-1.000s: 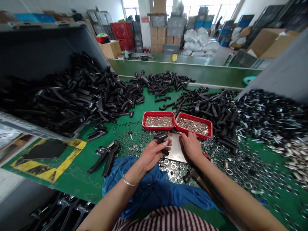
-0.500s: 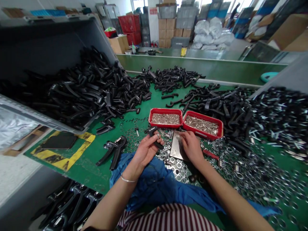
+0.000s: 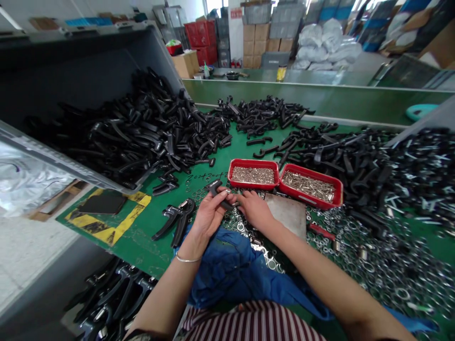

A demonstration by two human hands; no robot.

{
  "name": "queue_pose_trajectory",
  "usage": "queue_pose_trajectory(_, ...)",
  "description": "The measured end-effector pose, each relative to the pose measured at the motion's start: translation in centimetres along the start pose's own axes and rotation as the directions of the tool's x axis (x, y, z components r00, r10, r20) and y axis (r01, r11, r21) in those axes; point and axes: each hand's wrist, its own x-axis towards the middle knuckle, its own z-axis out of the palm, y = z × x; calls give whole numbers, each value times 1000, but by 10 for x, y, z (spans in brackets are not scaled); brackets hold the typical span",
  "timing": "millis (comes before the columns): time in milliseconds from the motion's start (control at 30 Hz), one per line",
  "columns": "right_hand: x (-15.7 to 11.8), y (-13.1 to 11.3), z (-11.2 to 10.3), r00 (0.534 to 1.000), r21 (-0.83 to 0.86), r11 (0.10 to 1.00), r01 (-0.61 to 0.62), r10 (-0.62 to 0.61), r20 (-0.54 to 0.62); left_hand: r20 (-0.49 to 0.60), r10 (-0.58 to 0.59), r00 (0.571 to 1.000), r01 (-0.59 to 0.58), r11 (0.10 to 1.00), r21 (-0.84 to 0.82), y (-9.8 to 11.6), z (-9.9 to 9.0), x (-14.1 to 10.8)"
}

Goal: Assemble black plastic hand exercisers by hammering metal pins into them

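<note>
My left hand [image 3: 209, 213] grips a small black plastic handle piece [image 3: 216, 189] between thumb and fingers. My right hand [image 3: 254, 210] has come across to it, with fingertips at or very close to the piece; anything small in those fingers is hidden. Just left of my hands lies an assembled black hand tool [image 3: 177, 221] with a metal spring end. Beyond my fingers stand the red tray of small silver parts [image 3: 253, 174] and the red tray of metal pins [image 3: 311, 186]. A bare steel plate [image 3: 286, 213] lies to the right, and a blue cloth [image 3: 222, 270] covers my lap.
Loose steel rings [image 3: 369, 265] cover the green bench on the right. Heaps of black handles [image 3: 305, 147] spread behind the trays, and more fill a tilted grey bin [image 3: 88, 61] at left. A small red-handled tool [image 3: 322, 232] lies among the rings.
My right hand has moved left off the steel plate to the black piece in my left hand. The whole view has shifted, so the bench sits further right.
</note>
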Motion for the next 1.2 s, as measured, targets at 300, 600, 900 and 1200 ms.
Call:
queue_pose_trajectory(300, -16, 29, -31, 987, 285, 951, -124, 148, -64, -53, 23, 998, -13, 982, 188, -10, -20, -4)
queue_pose_trajectory(600, -128, 51, -63, 849, 904, 92, -416, 395, 351, 196, -295, 935, 220, 918, 329, -84, 38, -3)
queue_pose_trajectory(900, -127, 45, -65, 836, 957, -46, -286, 476, 272, 168, -309, 936, 183, 837, 516, -108, 56, -21)
queue_pose_trajectory(1200, -133, 51, -67, 801, 905, -273, -326, 429, 417, 191, -327, 926, 179, 822, 540, -110, 60, -28)
